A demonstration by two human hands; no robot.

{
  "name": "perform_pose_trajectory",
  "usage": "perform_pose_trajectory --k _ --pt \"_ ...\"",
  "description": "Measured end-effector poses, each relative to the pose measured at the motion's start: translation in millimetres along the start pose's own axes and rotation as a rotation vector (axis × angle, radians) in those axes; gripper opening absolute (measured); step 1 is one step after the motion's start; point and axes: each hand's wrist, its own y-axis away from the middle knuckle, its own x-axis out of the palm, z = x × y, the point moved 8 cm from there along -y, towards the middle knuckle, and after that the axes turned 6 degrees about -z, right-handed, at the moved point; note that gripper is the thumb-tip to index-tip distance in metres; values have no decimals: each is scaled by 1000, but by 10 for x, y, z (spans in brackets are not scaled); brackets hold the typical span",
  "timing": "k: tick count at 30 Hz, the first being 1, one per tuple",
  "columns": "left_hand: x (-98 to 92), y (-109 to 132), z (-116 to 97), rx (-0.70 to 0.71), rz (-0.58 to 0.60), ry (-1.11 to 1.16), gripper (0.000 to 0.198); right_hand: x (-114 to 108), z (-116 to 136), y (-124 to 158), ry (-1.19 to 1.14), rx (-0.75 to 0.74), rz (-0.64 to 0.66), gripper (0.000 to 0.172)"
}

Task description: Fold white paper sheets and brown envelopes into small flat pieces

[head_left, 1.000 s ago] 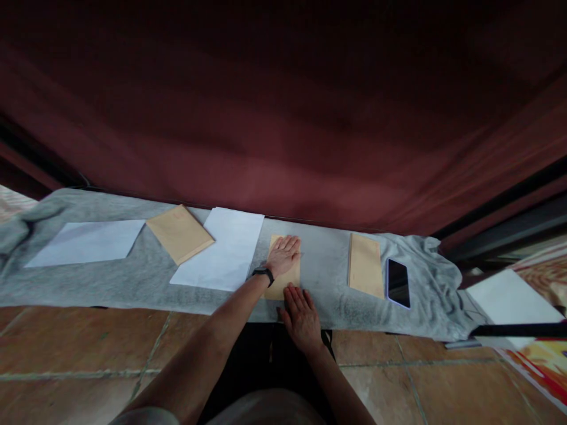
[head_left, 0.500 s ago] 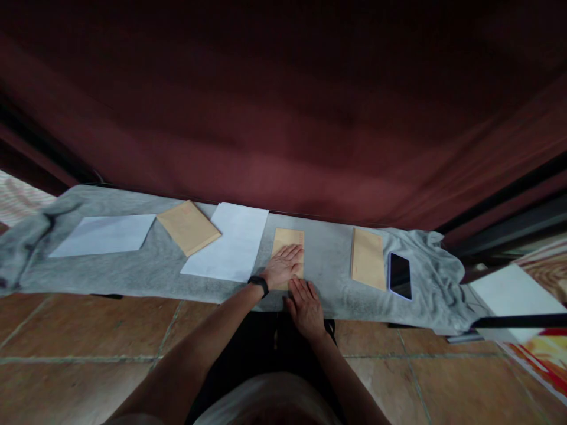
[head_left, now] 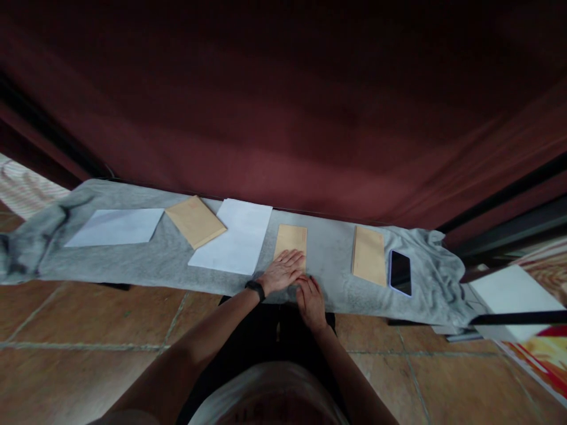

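Note:
My left hand (head_left: 283,271), with a dark band on its wrist, lies flat on a tan paper envelope (head_left: 291,237), fingers stretched out together. It covers the envelope's lower half. My right hand (head_left: 311,302) rests close against it at the envelope's lower right corner, by the front edge of the grey cloth (head_left: 330,260). Its fingers are slightly bent but extended, and their tips meet the left hand. Whether they also touch the envelope's bottom edge is hidden.
White paper sheets (head_left: 241,239) lie to the left, partly under another tan envelope (head_left: 196,221). Farther left is more white paper (head_left: 117,226). On the right are a stack of tan envelopes (head_left: 369,255) and a phone (head_left: 400,273). A dark red panel (head_left: 283,147) rises behind.
My left hand has slid down the envelope toward the front edge, baring more of its upper part. My right hand's fingers have drawn closer together beside it. The view has shifted slightly.

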Motion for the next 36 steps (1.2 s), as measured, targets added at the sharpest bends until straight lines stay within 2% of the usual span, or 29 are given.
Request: perform_pose_trajectory --k 7,11,18,22,26,32,36 --pt "-87 253 -168 47 10 1 54 -38 -43 20 -102 59 -36 33" --pt "-125 425 -265 105 5 0 57 -38 -87 28 -98 81 -31 41" --pt "-186 662 -388 165 22 -13 58 120 -95 -50 60 -18 130 51" --pt "-170 680 -370 149 20 9 57 276 -149 -232 129 -106 243 52" --pt "-146 684 -358 155 44 45 58 430 -315 -529 195 -115 284 54" --pt "-218 697 -397 181 54 75 60 576 -560 -961 267 -26 264 57" --pt "-257 702 -403 179 36 90 58 576 -601 -1067 267 7 222 58"
